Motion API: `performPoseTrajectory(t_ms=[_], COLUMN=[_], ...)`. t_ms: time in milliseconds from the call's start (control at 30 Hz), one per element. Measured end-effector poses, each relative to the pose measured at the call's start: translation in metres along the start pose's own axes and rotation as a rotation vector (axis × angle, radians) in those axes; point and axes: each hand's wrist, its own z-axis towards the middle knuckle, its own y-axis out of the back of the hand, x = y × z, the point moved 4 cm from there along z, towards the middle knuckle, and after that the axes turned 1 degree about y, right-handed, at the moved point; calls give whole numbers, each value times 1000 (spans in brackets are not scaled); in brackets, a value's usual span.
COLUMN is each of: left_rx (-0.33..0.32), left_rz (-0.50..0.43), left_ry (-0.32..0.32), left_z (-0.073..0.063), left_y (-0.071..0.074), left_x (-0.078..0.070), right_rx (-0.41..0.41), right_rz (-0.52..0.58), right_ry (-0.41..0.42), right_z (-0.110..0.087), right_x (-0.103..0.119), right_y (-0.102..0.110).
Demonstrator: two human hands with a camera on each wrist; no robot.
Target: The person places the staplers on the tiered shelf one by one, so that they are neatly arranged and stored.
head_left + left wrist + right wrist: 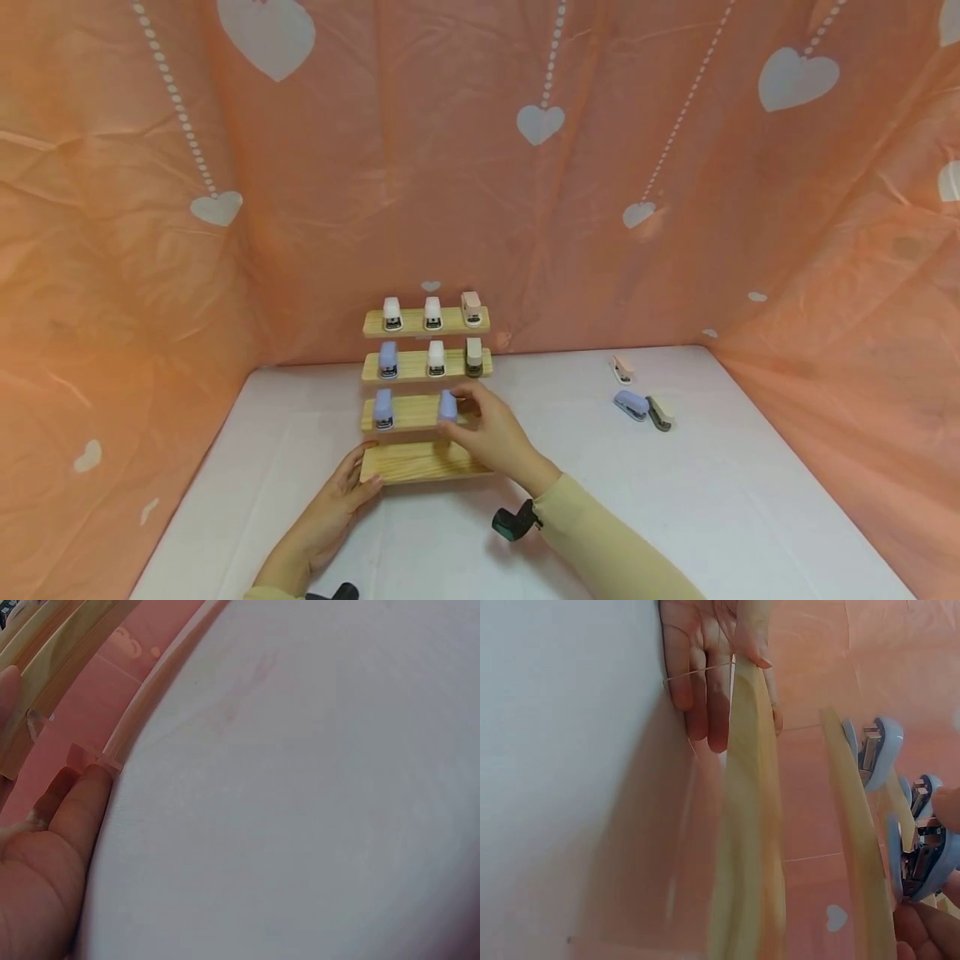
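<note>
A tiered wooden display rack [420,465] with clear supports stands at the middle of the table. My left hand [341,500] holds the left end of its lowest plank, thumb on the wood in the right wrist view. With thumb and fingers, my right hand [498,433] pinches a lavender mini stapler [447,407] at the second plank from the bottom, clearer in the right wrist view as a blue stapler [930,859]. Another lavender stapler [383,408] sits at that plank's left. Whether the pinched stapler rests on the wood I cannot tell.
On the upper planks stand white staplers [432,313], a pink one [471,308], a lavender one [387,359] and an olive one [473,357]. Right on the white table lie a pink stapler [622,369], a lavender stapler [632,405] and an olive stapler [660,413].
</note>
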Motion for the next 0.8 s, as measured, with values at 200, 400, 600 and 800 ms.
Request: performPoseTrajectory(t_ms=[200, 400, 600, 800], left_rx=[-8, -10, -16, -9], left_rz=[-4, 19, 29, 25], left_ry=[15, 32, 36, 35], left_z=[0, 0, 1, 1], left_y=[0, 1, 1, 1], left_x=[1, 2, 1, 0], right_rx=[-8, -26, -29, -23], right_rz=[-24, -16, -61, -111], right_ry=[-13, -71, -102, -121], right_z=[8, 12, 14, 16], right_x=[0, -3, -2, -4], right_y=[-6, -12, -13, -14])
